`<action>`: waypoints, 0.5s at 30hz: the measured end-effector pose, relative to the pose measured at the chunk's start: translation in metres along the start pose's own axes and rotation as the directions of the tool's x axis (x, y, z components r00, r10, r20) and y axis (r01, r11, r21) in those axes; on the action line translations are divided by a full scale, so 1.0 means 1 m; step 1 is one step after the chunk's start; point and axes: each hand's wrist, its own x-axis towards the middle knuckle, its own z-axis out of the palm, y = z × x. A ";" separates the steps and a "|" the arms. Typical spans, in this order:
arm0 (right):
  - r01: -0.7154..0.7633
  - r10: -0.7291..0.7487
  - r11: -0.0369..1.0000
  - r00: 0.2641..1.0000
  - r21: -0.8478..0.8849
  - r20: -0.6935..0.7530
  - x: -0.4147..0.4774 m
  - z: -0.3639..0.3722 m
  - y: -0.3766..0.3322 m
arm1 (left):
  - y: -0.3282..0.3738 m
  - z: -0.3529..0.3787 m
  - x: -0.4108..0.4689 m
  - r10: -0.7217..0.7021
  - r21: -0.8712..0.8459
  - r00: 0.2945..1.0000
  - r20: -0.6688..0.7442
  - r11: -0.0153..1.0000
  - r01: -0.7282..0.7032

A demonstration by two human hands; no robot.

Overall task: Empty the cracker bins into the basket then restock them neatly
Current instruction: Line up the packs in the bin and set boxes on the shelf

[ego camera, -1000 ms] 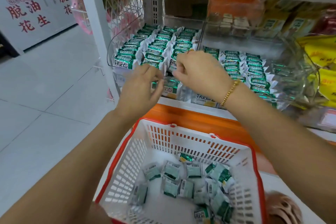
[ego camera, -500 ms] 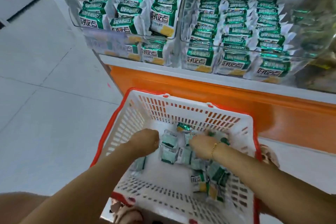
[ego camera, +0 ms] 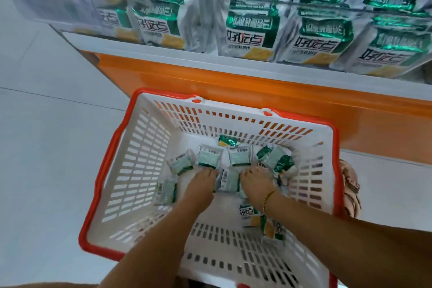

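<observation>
Under the stocked cracker bins (ego camera: 292,6), my left hand (ego camera: 202,184) and right hand (ego camera: 256,182) were down in the basket (ego camera: 145,142) among cracker packets (ego camera: 236,156); I couldn't tell their grips. Restocking, I judged; next, lift a handful.

Basket (ego camera: 140,166) top open; slotted walls all round. Packets (ego camera: 239,158) crowd far and right floor, near-left floor bare. Left hand (ego camera: 203,181) and right hand (ego camera: 255,181) occupy the centre. Shelf base (ego camera: 233,86) just behind far wall; full bins (ego camera: 327,7) above it.

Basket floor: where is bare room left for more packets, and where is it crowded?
Bare: the near-left corner of the basket, its far-left corner, and the strip along its near wall. Crowded: packets across the middle and right.
</observation>
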 end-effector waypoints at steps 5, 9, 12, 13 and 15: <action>0.023 -0.028 0.981 0.999 0.192 0.026 -0.002 -0.012 0.004 | -0.006 0.005 0.003 -0.009 0.061 0.995 -0.101 0.998 0.015; -0.081 0.066 0.839 0.997 0.539 0.047 -0.009 -0.038 0.017 | -0.014 -0.006 -0.001 -0.202 -0.050 0.978 -0.059 0.979 0.199; -0.164 0.158 0.557 0.983 0.814 0.091 -0.013 -0.057 0.038 | -0.010 -0.025 -0.007 -0.384 -0.331 0.923 -0.016 0.873 0.358; -0.182 0.151 0.411 0.980 0.893 0.130 -0.015 -0.064 0.047 | -0.008 -0.034 -0.009 -0.439 -0.433 0.898 0.001 0.810 0.397; -0.238 0.047 -0.042 0.970 0.970 0.240 -0.025 -0.077 0.062 | -0.003 -0.057 -0.016 -0.486 -0.604 0.874 0.007 0.694 0.391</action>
